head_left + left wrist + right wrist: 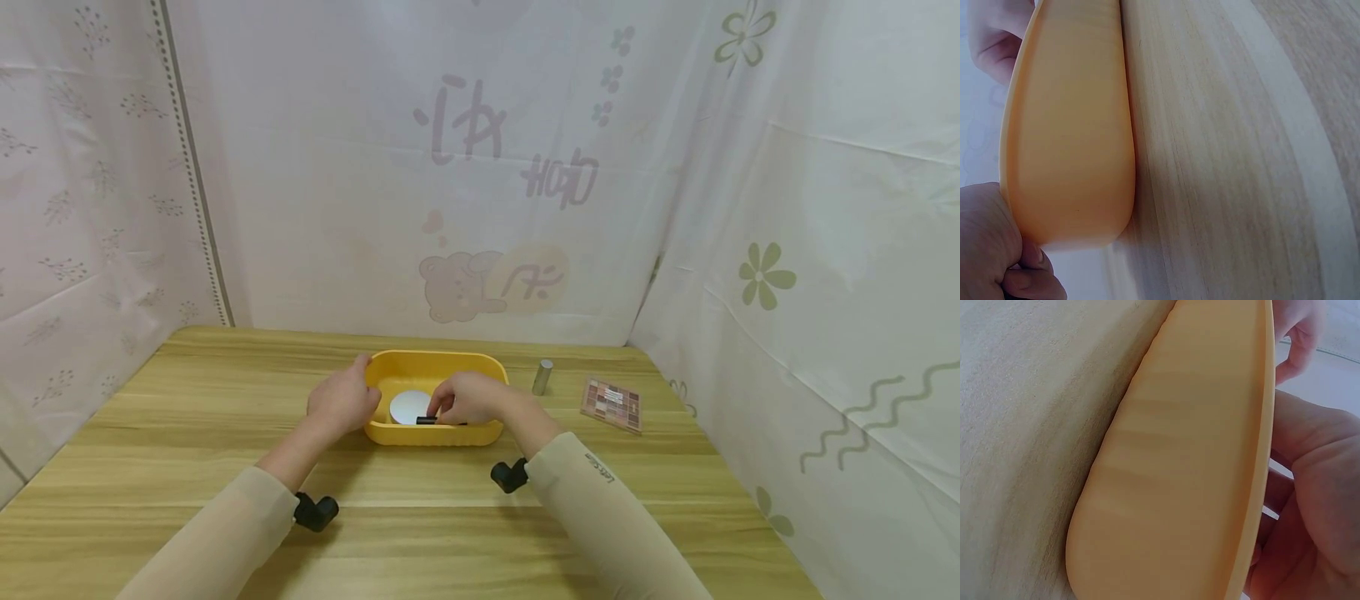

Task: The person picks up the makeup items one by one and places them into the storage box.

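A yellow plastic basin (438, 435) with rounded corners stands on the wooden table. My left hand (344, 397) grips its left rim, with the fingers curled round the wall in the left wrist view. Over the basin's right half, my right hand (472, 397) reaches down inside and pinches a slim black tube (425, 421); its far end is hidden by the fingers and the front wall. A round white compact (408, 405) lies in the basin, left of the tube. In the right wrist view the basin wall (1172, 462) hides the right fingertips.
To the right of the basin a small silvery cylinder (542, 377) stands upright. Farther right lies a flat eyeshadow palette (612, 404). Printed fabric (337, 208) hangs behind the table and along both sides. Black camera mounts sit at both wrists.
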Demonstrator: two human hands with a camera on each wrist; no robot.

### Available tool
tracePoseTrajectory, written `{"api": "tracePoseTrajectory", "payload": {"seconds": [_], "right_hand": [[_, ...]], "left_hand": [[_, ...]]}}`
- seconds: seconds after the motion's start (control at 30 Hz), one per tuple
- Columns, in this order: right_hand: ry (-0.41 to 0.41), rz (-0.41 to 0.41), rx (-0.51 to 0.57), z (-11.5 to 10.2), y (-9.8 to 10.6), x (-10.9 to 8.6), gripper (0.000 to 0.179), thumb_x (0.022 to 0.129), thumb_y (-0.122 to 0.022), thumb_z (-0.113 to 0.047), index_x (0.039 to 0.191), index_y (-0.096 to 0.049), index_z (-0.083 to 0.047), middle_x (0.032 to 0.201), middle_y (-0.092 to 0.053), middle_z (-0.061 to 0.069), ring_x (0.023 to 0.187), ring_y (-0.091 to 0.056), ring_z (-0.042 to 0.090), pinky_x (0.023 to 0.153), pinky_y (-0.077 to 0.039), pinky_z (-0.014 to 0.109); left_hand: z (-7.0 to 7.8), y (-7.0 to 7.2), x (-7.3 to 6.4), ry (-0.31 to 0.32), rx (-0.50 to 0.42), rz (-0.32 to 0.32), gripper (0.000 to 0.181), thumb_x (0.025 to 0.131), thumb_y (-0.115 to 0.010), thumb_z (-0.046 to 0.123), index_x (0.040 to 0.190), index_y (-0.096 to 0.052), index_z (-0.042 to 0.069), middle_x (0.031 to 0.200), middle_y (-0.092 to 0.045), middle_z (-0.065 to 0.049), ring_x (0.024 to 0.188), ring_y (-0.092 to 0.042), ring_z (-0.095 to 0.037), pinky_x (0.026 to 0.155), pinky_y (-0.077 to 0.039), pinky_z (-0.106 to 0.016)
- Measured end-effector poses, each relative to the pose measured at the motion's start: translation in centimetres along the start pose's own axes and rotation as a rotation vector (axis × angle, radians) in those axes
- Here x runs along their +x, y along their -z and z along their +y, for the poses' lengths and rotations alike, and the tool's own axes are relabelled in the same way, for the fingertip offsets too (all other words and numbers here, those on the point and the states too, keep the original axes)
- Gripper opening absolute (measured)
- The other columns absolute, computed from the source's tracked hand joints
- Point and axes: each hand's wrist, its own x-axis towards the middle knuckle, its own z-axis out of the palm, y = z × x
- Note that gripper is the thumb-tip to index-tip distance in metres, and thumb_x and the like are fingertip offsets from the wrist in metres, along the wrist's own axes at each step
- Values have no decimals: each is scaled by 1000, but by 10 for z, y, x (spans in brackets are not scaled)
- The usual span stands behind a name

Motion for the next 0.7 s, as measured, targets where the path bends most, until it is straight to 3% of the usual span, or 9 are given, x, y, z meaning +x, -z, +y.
{"api": "tracePoseTrajectory", "payload": {"seconds": [0.7], "right_hand": [[22,-21,5,1,1,2,15,102,-75,-12,107,-86,-22,88,-73,-9,79,-58,8,77,-49,24]], "left_hand": [[0,0,0,10,-9,-9,66,104,-58,25,166,-40,11,83,-67,-12,64,-56,-25,54,-43,-36]]}}
